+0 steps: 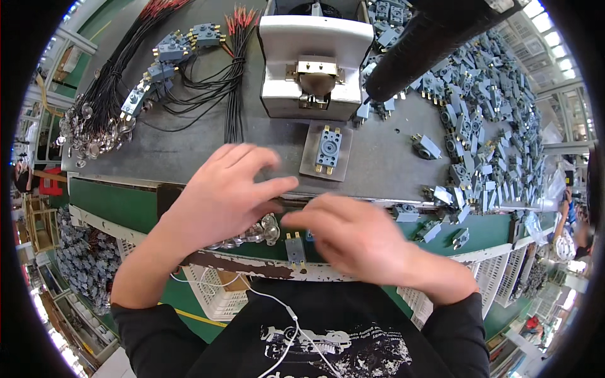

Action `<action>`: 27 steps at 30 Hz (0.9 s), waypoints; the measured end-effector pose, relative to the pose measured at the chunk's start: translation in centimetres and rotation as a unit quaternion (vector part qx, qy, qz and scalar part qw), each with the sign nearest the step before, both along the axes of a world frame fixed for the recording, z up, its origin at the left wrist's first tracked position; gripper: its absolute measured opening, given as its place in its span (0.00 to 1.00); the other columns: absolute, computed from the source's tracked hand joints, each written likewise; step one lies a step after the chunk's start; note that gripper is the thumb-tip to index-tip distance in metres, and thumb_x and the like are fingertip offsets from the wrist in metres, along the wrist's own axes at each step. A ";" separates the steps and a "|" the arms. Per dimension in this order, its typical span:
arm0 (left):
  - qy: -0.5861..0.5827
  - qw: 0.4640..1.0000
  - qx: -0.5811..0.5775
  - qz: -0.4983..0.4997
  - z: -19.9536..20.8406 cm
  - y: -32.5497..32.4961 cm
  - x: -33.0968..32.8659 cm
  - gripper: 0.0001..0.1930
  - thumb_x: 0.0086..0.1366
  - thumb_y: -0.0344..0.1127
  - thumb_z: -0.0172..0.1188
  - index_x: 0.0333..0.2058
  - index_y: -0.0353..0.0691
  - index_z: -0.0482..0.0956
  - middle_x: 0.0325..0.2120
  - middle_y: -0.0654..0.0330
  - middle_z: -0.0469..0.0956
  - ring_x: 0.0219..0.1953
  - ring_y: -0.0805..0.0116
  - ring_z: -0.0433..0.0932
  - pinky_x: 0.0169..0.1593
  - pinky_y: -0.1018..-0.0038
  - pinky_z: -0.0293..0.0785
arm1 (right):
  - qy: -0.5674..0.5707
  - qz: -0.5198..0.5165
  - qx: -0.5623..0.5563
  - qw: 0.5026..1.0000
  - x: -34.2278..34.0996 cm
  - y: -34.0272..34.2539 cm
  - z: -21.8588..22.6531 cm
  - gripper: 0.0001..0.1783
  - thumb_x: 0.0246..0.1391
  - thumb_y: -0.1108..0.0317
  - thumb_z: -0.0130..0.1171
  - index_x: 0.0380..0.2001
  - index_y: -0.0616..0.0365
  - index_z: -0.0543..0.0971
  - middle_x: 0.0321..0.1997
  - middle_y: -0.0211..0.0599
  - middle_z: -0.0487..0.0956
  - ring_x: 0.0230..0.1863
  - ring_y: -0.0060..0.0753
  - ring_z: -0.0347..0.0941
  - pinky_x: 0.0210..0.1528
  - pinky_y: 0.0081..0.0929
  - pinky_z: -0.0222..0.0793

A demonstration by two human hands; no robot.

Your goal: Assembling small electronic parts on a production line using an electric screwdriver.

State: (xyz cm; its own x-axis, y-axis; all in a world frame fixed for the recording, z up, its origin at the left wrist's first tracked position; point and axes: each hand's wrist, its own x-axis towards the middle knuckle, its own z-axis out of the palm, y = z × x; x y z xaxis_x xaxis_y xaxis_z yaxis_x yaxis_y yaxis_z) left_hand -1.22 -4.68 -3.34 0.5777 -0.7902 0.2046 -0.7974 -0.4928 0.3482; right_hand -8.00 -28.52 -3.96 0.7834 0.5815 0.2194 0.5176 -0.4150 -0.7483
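My left hand (230,189) hovers over the near edge of the bench, its thumb and fingers apart with nothing visible between them. Just right of it, my right hand (353,236) is blurred, its fingers bent downward and their tips partly hidden. Below and between the hands, a grey-blue switch block (295,251) with brass terminals lies on the green ledge. Shiny metal pieces (271,230) sit partly under my left hand. Beyond the hands, another switch block (328,150) lies on a square metal plate (309,162), apart from both hands.
A pale metal fixture (315,44) stands behind the plate, with a thick black tube (416,53) slanting beside it. Many loose switch blocks (491,126) heap up at right. Bundled black wires (233,94), wired blocks (170,50) and metal discs (94,135) lie at left.
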 end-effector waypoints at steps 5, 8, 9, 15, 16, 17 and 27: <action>0.012 0.996 -0.074 -0.057 -0.2 -1.9 2.0 0.13 0.55 0.34 0.70 0.41 0.50 0.83 0.25 0.65 0.74 0.30 0.62 0.79 0.37 0.65 0.73 | -0.098 -0.058 -0.054 0.992 4.3 -4.0 0.9 0.22 0.44 0.77 0.72 0.47 0.56 0.84 0.36 0.39 0.84 0.32 0.42 0.80 0.33 0.34 0.76; -0.012 0.997 -0.033 -0.072 0.5 -2.4 2.9 0.11 0.59 0.33 0.66 0.41 0.49 0.83 0.23 0.64 0.73 0.30 0.61 0.79 0.35 0.65 0.73 | -0.226 -0.071 -0.090 0.967 3.5 -3.6 0.4 0.22 0.46 0.76 0.72 0.47 0.56 0.83 0.37 0.40 0.84 0.33 0.42 0.81 0.33 0.35 0.76; 0.018 0.997 -0.049 -0.059 0.5 -2.2 3.2 0.11 0.59 0.32 0.64 0.41 0.49 0.84 0.21 0.64 0.73 0.28 0.61 0.78 0.35 0.64 0.73 | -0.232 -0.082 -0.110 0.963 3.1 -3.4 0.8 0.17 0.52 0.72 0.71 0.47 0.54 0.83 0.37 0.41 0.84 0.33 0.46 0.81 0.34 0.36 0.76; 0.095 0.985 0.118 -0.088 0.8 -2.2 2.0 0.10 0.62 0.34 0.60 0.41 0.47 0.86 0.25 0.60 0.81 0.33 0.56 0.84 0.37 0.61 0.78 | 0.043 0.076 -0.201 0.976 4.6 -3.5 0.2 0.13 0.62 0.65 0.64 0.49 0.54 0.82 0.36 0.44 0.84 0.33 0.50 0.81 0.35 0.43 0.77; 0.112 0.983 0.127 -0.074 1.0 -2.0 2.0 0.10 0.62 0.34 0.61 0.41 0.47 0.86 0.25 0.60 0.82 0.33 0.56 0.84 0.38 0.61 0.79 | 0.050 0.114 -0.190 0.974 5.1 -3.8 -0.1 0.16 0.62 0.66 0.64 0.52 0.54 0.82 0.36 0.45 0.85 0.33 0.50 0.82 0.36 0.42 0.77; 0.131 0.987 0.085 -0.044 0.7 -1.7 2.3 0.11 0.62 0.34 0.61 0.42 0.47 0.86 0.25 0.60 0.82 0.33 0.56 0.84 0.38 0.61 0.79 | 0.077 0.070 -0.078 0.992 5.9 -4.3 -0.9 0.23 0.60 0.71 0.67 0.58 0.56 0.80 0.42 0.44 0.86 0.36 0.40 0.86 0.38 0.33 0.79; -0.002 0.999 -0.050 -0.018 1.0 -2.8 1.6 0.12 0.58 0.35 0.71 0.42 0.48 0.86 0.22 0.64 0.73 0.27 0.61 0.76 0.31 0.65 0.70 | 0.272 -0.144 0.172 0.936 2.3 -4.4 -0.8 0.20 0.72 0.71 0.54 0.64 0.66 0.71 0.56 0.50 0.83 0.53 0.38 0.84 0.56 0.31 0.79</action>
State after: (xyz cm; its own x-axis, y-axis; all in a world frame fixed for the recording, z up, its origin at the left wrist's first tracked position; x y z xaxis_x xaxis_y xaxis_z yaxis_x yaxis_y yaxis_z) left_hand 0.40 -7.46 -2.30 0.5485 -0.7855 0.2867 -0.8155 -0.4267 0.3910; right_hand -5.69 -32.90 -4.73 0.9471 0.2967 -0.1225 -0.0755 -0.1652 -0.9834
